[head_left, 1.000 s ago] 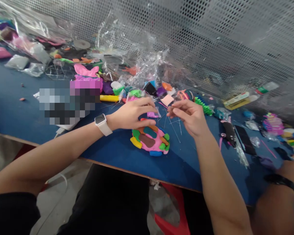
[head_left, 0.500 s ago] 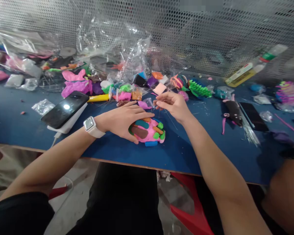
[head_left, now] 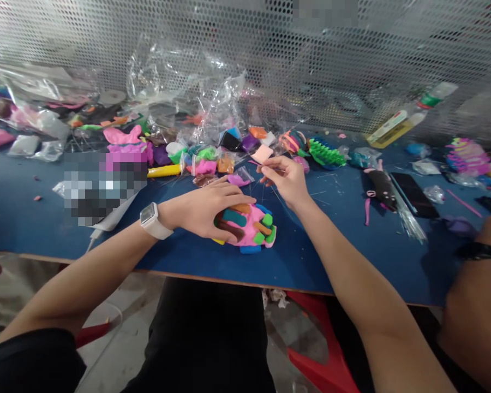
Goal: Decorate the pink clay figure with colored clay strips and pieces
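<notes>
A pink clay car (head_left: 251, 230) with teal, brown, orange, green and blue pieces stands on the blue table. Wrapped over its left end, my left hand (head_left: 210, 210) grips it between thumb and fingers. A bit of yellow shows under that thumb. Beyond the car, my right hand (head_left: 284, 177) hovers with its thumb and fingertips drawn together. What they pinch, if anything, is too small to make out. Close to those fingertips lie a peach clay block (head_left: 262, 154) and a purple clay piece (head_left: 238, 180) in clear wrap.
Clay packets and crumpled clear plastic (head_left: 225, 98) line the mesh wall. At left are a blurred-out patch and a yellow tool (head_left: 164, 171). To the right lie a dark clay animal (head_left: 379, 188), a black phone (head_left: 414, 195) and a leaning bottle (head_left: 413, 117). Another person's arm (head_left: 477, 289) rests at far right.
The view has shifted slightly. My left thumb has slid across the brown piece on the car, and a yellow part now shows below it. My right hand keeps nearly the same pose.
</notes>
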`<state>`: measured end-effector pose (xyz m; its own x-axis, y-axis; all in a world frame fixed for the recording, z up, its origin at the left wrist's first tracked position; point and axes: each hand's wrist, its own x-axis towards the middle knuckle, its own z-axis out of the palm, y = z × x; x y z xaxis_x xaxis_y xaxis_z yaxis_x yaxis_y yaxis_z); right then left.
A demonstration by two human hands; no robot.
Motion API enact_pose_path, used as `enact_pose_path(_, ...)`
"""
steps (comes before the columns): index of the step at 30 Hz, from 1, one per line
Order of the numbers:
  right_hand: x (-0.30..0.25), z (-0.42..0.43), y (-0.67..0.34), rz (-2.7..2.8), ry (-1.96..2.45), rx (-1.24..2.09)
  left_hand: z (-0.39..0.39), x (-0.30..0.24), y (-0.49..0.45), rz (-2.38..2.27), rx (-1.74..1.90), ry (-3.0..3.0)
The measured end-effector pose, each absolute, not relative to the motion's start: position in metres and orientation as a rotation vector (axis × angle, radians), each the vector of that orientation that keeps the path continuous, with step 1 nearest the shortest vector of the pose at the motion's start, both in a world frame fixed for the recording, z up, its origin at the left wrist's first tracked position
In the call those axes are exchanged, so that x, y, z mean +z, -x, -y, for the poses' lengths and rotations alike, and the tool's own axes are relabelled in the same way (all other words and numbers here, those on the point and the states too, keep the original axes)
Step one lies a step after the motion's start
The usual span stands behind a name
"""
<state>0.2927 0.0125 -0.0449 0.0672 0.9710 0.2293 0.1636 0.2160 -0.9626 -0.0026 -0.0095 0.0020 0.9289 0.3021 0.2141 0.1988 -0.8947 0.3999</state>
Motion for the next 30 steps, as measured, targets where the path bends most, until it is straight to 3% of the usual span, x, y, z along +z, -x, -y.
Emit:
enact_pose_path(10,-0.050,-0.013,-0.290,1.296,1.197,0.830,0.004,0.012,-0.002,-0.579,0.613,-2.429)
enact_pose_path(25,-0.053,-0.013,-0.289,1.277,1.212,0.847,0.001,0.017,0.002,-0.671,0.183,-2.027)
enact_pose_path(30,-0.054,-0.013,-0.289,1.279,1.210,0.849,-0.005,0.008,0.004,-0.761,0.228,-1.965)
